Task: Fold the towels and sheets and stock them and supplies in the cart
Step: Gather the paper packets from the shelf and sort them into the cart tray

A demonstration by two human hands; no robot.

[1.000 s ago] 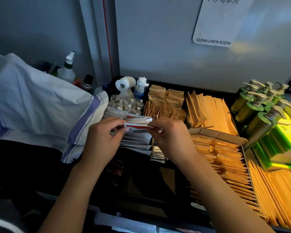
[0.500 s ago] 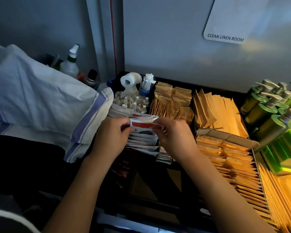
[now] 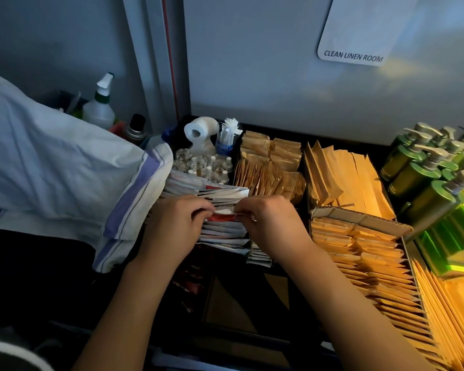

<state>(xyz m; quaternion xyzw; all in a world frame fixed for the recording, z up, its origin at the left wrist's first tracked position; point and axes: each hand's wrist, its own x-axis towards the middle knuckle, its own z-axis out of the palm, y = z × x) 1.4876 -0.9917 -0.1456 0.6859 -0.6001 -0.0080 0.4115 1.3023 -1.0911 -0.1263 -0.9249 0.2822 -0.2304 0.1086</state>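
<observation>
Both hands work over the cart's top tray [image 3: 300,131]. The left hand [image 3: 176,223] and right hand [image 3: 269,223] each curl their fingers around opposite ends of a small white-and-red sachet [image 3: 221,216], pinching it between them just above a packed row of similar sachets [image 3: 220,192] standing on edge in the compartment below. The held sachet sits level, touching the tops of the row.

Behind that compartment stand small clear glass bottles [image 3: 198,164], a toilet paper roll [image 3: 200,131] and a cup of wrapped cotton swabs [image 3: 227,136]. To the right, brown paper packets [image 3: 268,162] fill the next section, then taller tan envelopes [image 3: 343,172] lean against each other. A cardboard box [image 3: 359,219] of more tan packets runs along the near right side. Green pump bottles [image 3: 423,167] crowd the far right corner.

On the left, a white folded sheet with blue stripes [image 3: 65,167] lies heaped beside the tray, its edge touching the sachet compartment. A spray bottle [image 3: 99,104] and a dark-capped can [image 3: 135,128] stand behind it. A sign [image 3: 354,36] on the wall reads "CLEAN LINEN ROOM".
</observation>
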